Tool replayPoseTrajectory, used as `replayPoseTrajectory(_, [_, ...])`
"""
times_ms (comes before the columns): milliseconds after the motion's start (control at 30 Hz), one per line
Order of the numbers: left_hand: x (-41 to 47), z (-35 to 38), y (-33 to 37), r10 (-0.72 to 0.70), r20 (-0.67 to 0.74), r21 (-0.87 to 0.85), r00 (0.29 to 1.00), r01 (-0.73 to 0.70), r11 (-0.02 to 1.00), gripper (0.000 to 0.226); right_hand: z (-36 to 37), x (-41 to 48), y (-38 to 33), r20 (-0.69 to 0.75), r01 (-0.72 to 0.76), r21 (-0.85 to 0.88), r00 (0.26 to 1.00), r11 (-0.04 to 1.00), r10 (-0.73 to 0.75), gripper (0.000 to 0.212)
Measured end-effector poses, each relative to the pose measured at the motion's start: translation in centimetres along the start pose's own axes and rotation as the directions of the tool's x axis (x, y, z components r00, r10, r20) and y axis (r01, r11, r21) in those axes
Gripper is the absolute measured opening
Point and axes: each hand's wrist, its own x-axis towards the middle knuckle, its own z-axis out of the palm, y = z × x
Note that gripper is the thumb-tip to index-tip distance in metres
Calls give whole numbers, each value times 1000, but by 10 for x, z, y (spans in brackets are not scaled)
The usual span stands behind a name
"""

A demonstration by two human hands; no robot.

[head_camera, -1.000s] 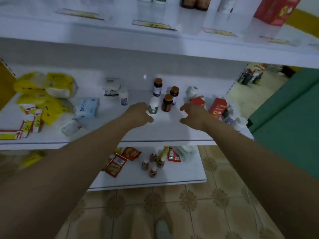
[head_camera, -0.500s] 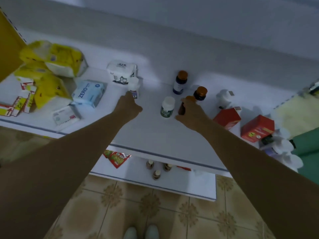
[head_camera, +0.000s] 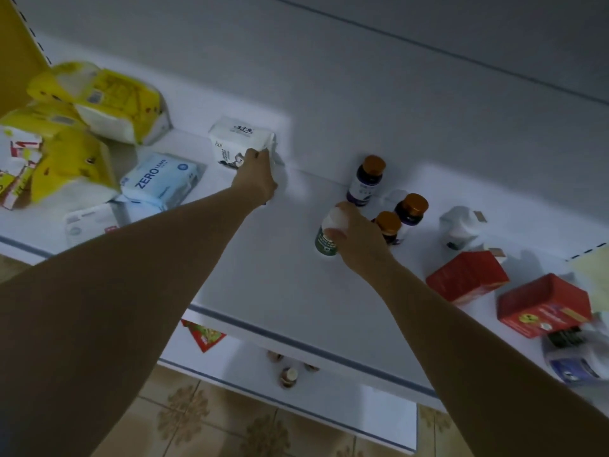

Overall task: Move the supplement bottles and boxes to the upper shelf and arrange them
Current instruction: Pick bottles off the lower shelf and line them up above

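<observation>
The job looks barely begun: every supplement in view sits on the smooth white shelf board (head_camera: 296,291), and the upper shelf is out of sight. The right hand (head_camera: 359,240) curls round a small round plastic bottle with a white cap and green label (head_camera: 325,240), thumb on its side, at the board or just off it. Just behind that grip stand three glossy dark bottles with amber caps (head_camera: 412,209). Further right lie two red cardboard cartons (head_camera: 468,275). The left hand (head_camera: 258,181), fingers curled, reaches against a soft white tissue pack (head_camera: 237,140). Whether it holds anything I cannot tell.
</observation>
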Motion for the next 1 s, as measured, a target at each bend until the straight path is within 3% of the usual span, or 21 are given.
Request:
replayPoseTrajectory(133, [-7, -2, -3, 18, -31, -59, 999, -19, 998, 64, 0, 0, 3, 5, -56, 157, 998, 986, 55, 53])
replayPoseTrajectory(233, [-25, -9, -1, -49, 37, -265, 998, 57, 962, 61, -5, -8, -1, 62, -129, 293, 991, 947, 116, 56])
replayPoseTrajectory(367, [-64, -31, 2, -77, 196, -665, 978, 190, 722, 46, -29, -33, -17, 112, -181, 456, 983, 872, 145, 48])
replayPoseTrajectory(467, [-105, -61, 12, 12, 255, -793, 967, 202, 575, 28, -53, -61, -36, 125, -159, 609, 987, 777, 104, 51])
replayPoseTrajectory(533, [-131, -79, 17, 69, 282, -837, 957, 210, 506, 24, -64, -83, -50, 151, -157, 668, 986, 727, 74, 48])
replayPoseTrajectory(633, [-170, -105, 24, 134, 305, -882, 943, 227, 413, 47, -77, -116, -70, 169, -150, 711, 985, 687, 40, 47])
replayPoseTrajectory(700, [-196, -123, 30, 184, 311, -889, 932, 216, 404, 50, -85, -140, -88, 183, -138, 731, 983, 669, 4, 40])
replayPoseTrajectory(767, [-222, -144, 37, 225, 310, -889, 924, 198, 412, 37, -96, -166, -108, 164, -116, 744, 986, 658, -11, 38])
replayPoseTrajectory(867, [-257, -180, 49, 255, 264, -904, 930, 146, 402, 18, -113, -209, -140, 88, -47, 780, 996, 625, -34, 64])
replayPoseTrajectory(967, [-291, -216, 62, 316, 203, -914, 927, 63, 402, 17, -133, -253, -173, -13, 39, 798, 999, 602, -47, 51])
replayPoseTrajectory(1000, [-302, -229, 66, 339, 180, -919, 924, 35, 393, 14, -140, -265, -183, -55, 59, 801, 998, 595, -25, 57])
